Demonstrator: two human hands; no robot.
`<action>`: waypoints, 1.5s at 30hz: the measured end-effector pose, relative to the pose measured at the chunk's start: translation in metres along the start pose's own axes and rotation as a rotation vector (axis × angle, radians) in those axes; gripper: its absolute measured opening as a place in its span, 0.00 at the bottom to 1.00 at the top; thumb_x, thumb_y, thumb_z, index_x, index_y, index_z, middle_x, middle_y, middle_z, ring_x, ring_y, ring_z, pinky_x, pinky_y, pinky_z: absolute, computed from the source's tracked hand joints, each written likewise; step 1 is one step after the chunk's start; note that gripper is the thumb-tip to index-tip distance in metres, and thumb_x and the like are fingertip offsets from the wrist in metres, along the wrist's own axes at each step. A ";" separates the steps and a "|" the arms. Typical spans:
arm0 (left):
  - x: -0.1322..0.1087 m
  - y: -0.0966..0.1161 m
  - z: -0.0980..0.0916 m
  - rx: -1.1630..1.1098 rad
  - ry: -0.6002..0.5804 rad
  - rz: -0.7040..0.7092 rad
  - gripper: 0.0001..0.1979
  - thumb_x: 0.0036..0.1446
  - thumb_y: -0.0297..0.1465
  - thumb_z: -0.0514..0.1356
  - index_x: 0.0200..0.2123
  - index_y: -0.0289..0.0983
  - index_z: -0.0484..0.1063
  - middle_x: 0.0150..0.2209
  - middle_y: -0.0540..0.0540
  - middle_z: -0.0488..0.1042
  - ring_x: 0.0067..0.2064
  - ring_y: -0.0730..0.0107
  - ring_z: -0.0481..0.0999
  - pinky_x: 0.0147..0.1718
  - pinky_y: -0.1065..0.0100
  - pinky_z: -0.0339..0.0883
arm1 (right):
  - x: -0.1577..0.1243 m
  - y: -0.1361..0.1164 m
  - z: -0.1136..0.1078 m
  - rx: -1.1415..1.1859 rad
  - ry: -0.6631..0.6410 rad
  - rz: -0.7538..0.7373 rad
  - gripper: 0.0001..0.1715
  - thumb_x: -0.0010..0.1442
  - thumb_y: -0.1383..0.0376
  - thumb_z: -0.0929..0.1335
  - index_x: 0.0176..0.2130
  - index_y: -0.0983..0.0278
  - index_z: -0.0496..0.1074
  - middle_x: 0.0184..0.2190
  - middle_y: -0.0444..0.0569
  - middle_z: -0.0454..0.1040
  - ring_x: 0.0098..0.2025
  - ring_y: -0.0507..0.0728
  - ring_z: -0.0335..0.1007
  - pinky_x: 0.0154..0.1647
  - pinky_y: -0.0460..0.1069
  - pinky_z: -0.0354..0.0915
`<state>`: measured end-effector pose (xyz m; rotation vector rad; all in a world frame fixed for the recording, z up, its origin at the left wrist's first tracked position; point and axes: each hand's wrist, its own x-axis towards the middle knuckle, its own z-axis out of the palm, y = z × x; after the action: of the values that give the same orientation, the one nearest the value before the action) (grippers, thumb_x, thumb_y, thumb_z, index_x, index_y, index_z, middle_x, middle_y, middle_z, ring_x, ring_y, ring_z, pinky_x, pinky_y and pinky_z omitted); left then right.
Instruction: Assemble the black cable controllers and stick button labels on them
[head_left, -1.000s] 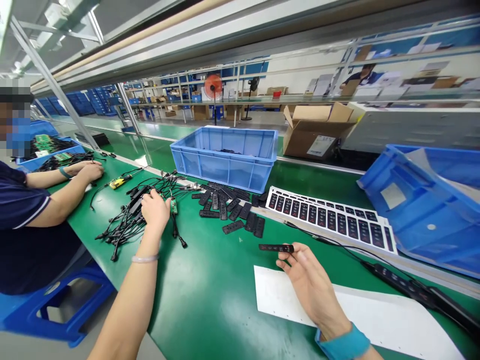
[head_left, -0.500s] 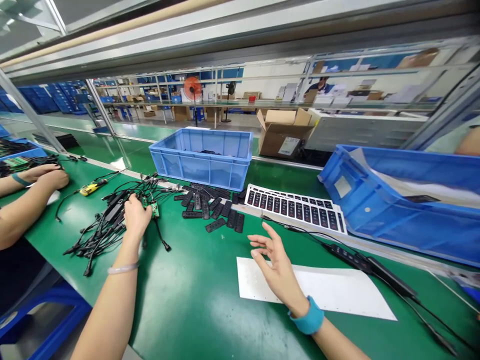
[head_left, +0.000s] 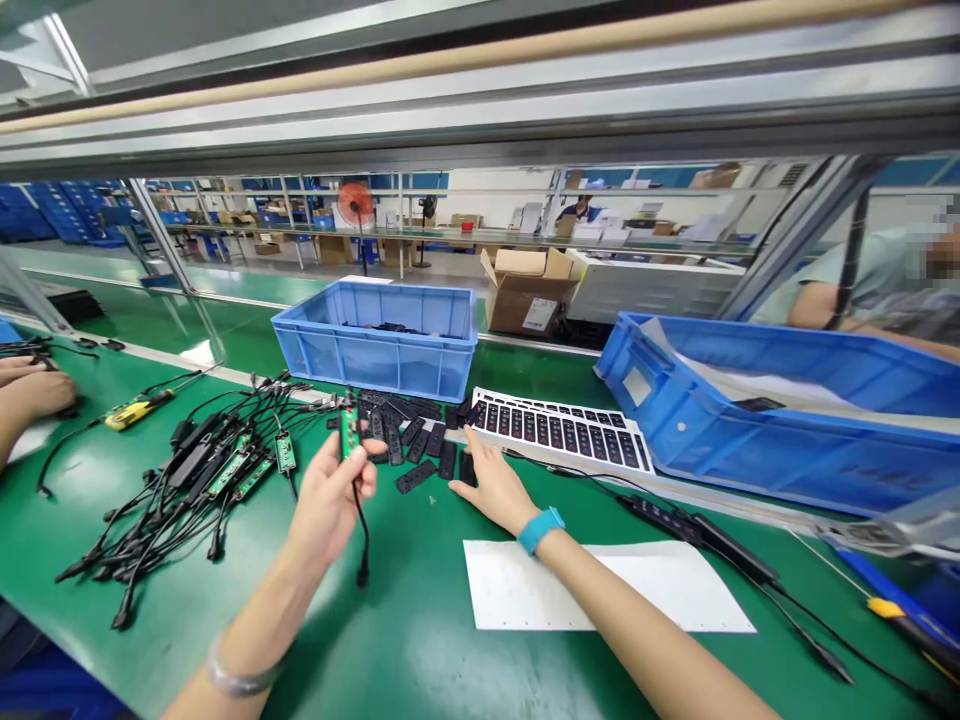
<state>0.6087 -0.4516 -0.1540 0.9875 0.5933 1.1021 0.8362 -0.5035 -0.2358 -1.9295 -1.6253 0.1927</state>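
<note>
Left hand [head_left: 328,497] grips a green circuit board [head_left: 349,431] with a dangling black cable [head_left: 362,530]; right hand [head_left: 491,483], fingers spread, rests on black plastic covers [head_left: 427,447] on the counter [head_left: 405,620].

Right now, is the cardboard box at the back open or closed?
Open: the cardboard box has its top flaps sticking up and outward.

Bench surface [head_left: 420,640]: green mat, smooth, glossy, reflecting the overhead light
Circuit board [head_left: 349,432] in left hand [head_left: 326,500]: green board, slight sheen; black rubbery cable trailing below
Black covers [head_left: 416,475] by right hand [head_left: 495,488]: moulded plastic, matt
Label sheets [head_left: 559,432]: white paper backing; dark printed labels
Paper sheet [head_left: 600,590]: white, matt
Crates [head_left: 379,345]: blue plastic, semi-gloss
Box [head_left: 525,290]: brown cardboard, matt
Wristband [head_left: 540,528]: blue, smooth
</note>
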 end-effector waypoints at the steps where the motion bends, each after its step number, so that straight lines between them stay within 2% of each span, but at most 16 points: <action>1: -0.008 -0.004 0.006 -0.034 -0.062 -0.070 0.22 0.47 0.34 0.70 0.45 0.36 0.70 0.37 0.45 0.78 0.24 0.80 0.67 0.20 0.77 0.61 | -0.004 0.003 -0.002 0.004 0.000 -0.003 0.49 0.51 0.70 0.69 0.67 0.65 0.49 0.47 0.60 0.74 0.49 0.69 0.68 0.48 0.63 0.67; 4: -0.029 -0.020 0.020 -0.056 -0.245 -0.249 0.25 0.51 0.33 0.69 0.51 0.37 0.67 0.42 0.43 0.78 0.26 0.79 0.70 0.22 0.76 0.64 | -0.019 0.011 -0.013 0.007 0.011 0.001 0.47 0.51 0.76 0.62 0.68 0.63 0.49 0.45 0.57 0.74 0.46 0.65 0.70 0.47 0.61 0.68; 6: -0.040 -0.035 0.026 -0.054 -0.339 -0.350 0.26 0.51 0.33 0.69 0.52 0.37 0.65 0.44 0.40 0.77 0.27 0.77 0.73 0.24 0.75 0.66 | -0.030 0.012 -0.025 0.070 0.068 0.024 0.45 0.53 0.76 0.60 0.68 0.62 0.47 0.43 0.55 0.73 0.44 0.63 0.71 0.46 0.60 0.69; 10: -0.052 -0.065 0.029 -0.005 -0.398 -0.457 0.30 0.48 0.36 0.71 0.52 0.37 0.65 0.48 0.38 0.75 0.28 0.75 0.76 0.26 0.72 0.70 | -0.053 -0.003 -0.045 0.617 0.251 0.157 0.42 0.60 0.64 0.64 0.68 0.54 0.44 0.40 0.48 0.68 0.38 0.58 0.72 0.37 0.55 0.74; 12: -0.053 -0.077 0.029 0.023 -0.398 -0.491 0.30 0.45 0.37 0.72 0.50 0.37 0.67 0.48 0.39 0.75 0.28 0.73 0.77 0.29 0.69 0.72 | -0.064 -0.016 -0.048 0.910 0.268 0.232 0.43 0.59 0.59 0.67 0.67 0.51 0.46 0.40 0.46 0.66 0.38 0.57 0.73 0.33 0.52 0.74; 14: -0.054 -0.085 0.030 0.027 -0.402 -0.526 0.31 0.43 0.36 0.73 0.49 0.36 0.69 0.44 0.41 0.76 0.30 0.71 0.79 0.32 0.68 0.73 | -0.074 -0.029 -0.046 1.075 0.239 0.283 0.41 0.59 0.57 0.69 0.65 0.50 0.49 0.39 0.45 0.66 0.36 0.56 0.74 0.33 0.52 0.74; 19: -0.055 -0.091 0.032 0.017 -0.409 -0.570 0.30 0.36 0.31 0.76 0.45 0.34 0.73 0.33 0.48 0.76 0.31 0.71 0.78 0.32 0.71 0.70 | -0.086 -0.045 -0.034 1.087 0.128 0.285 0.36 0.60 0.56 0.69 0.62 0.57 0.54 0.30 0.42 0.71 0.31 0.54 0.71 0.33 0.49 0.71; 22: -0.056 -0.091 0.032 0.026 -0.428 -0.588 0.30 0.35 0.30 0.76 0.45 0.35 0.74 0.35 0.47 0.76 0.33 0.70 0.79 0.34 0.71 0.70 | -0.087 -0.044 -0.031 1.036 0.139 0.296 0.33 0.59 0.56 0.70 0.59 0.58 0.57 0.29 0.42 0.72 0.28 0.53 0.70 0.28 0.47 0.70; 25: -0.056 -0.090 0.031 0.036 -0.439 -0.610 0.30 0.36 0.30 0.76 0.46 0.35 0.74 0.38 0.44 0.77 0.34 0.69 0.79 0.37 0.69 0.70 | -0.087 -0.040 -0.030 1.008 0.157 0.301 0.32 0.59 0.57 0.70 0.58 0.58 0.58 0.30 0.42 0.73 0.30 0.54 0.72 0.31 0.48 0.70; 29: -0.057 -0.093 0.030 0.070 -0.454 -0.587 0.29 0.40 0.34 0.75 0.47 0.34 0.73 0.39 0.42 0.77 0.32 0.71 0.78 0.34 0.69 0.71 | -0.087 -0.038 -0.025 0.976 0.147 0.281 0.29 0.59 0.57 0.70 0.57 0.59 0.59 0.30 0.43 0.74 0.33 0.55 0.74 0.37 0.50 0.72; 33: -0.058 -0.098 0.028 0.151 -0.456 -0.508 0.24 0.48 0.40 0.70 0.45 0.33 0.72 0.38 0.41 0.77 0.32 0.68 0.78 0.33 0.67 0.72 | -0.088 -0.036 -0.019 0.994 0.236 0.266 0.33 0.56 0.59 0.72 0.57 0.55 0.58 0.40 0.45 0.70 0.30 0.52 0.70 0.31 0.48 0.71; 36: -0.058 -0.097 0.026 0.239 -0.502 -0.415 0.20 0.54 0.39 0.65 0.46 0.33 0.71 0.41 0.40 0.77 0.35 0.66 0.78 0.36 0.65 0.72 | -0.086 -0.034 -0.020 1.056 0.232 0.262 0.36 0.58 0.56 0.71 0.60 0.54 0.54 0.45 0.49 0.70 0.37 0.54 0.72 0.38 0.51 0.72; 38: -0.059 -0.093 0.024 0.321 -0.541 -0.343 0.18 0.58 0.37 0.61 0.48 0.34 0.70 0.42 0.40 0.77 0.36 0.65 0.78 0.38 0.64 0.72 | -0.085 -0.034 -0.023 1.120 0.120 0.274 0.37 0.60 0.54 0.68 0.63 0.55 0.50 0.43 0.50 0.73 0.41 0.56 0.73 0.43 0.53 0.71; 40: -0.059 -0.089 0.024 0.425 -0.581 -0.260 0.16 0.60 0.36 0.59 0.49 0.35 0.69 0.42 0.41 0.78 0.37 0.64 0.78 0.39 0.63 0.72 | -0.085 -0.036 -0.026 1.175 0.020 0.287 0.39 0.61 0.54 0.68 0.64 0.57 0.48 0.37 0.48 0.75 0.38 0.57 0.74 0.40 0.53 0.70; 42: -0.061 -0.087 0.024 0.505 -0.608 -0.208 0.15 0.61 0.35 0.57 0.49 0.35 0.68 0.40 0.42 0.78 0.36 0.63 0.78 0.39 0.62 0.72 | -0.086 -0.039 -0.028 1.208 -0.003 0.282 0.38 0.60 0.54 0.69 0.62 0.57 0.49 0.32 0.45 0.73 0.35 0.57 0.73 0.35 0.51 0.70; 45: -0.063 -0.088 0.024 0.509 -0.593 -0.244 0.11 0.60 0.36 0.57 0.41 0.34 0.70 0.36 0.42 0.78 0.34 0.62 0.79 0.36 0.62 0.74 | -0.088 -0.044 -0.026 1.206 0.025 0.271 0.34 0.60 0.54 0.69 0.59 0.56 0.52 0.29 0.42 0.71 0.34 0.56 0.73 0.31 0.49 0.68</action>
<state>0.6454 -0.5292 -0.2250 1.5580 0.4913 0.3997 0.7904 -0.5923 -0.2146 -1.1366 -0.8217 0.9874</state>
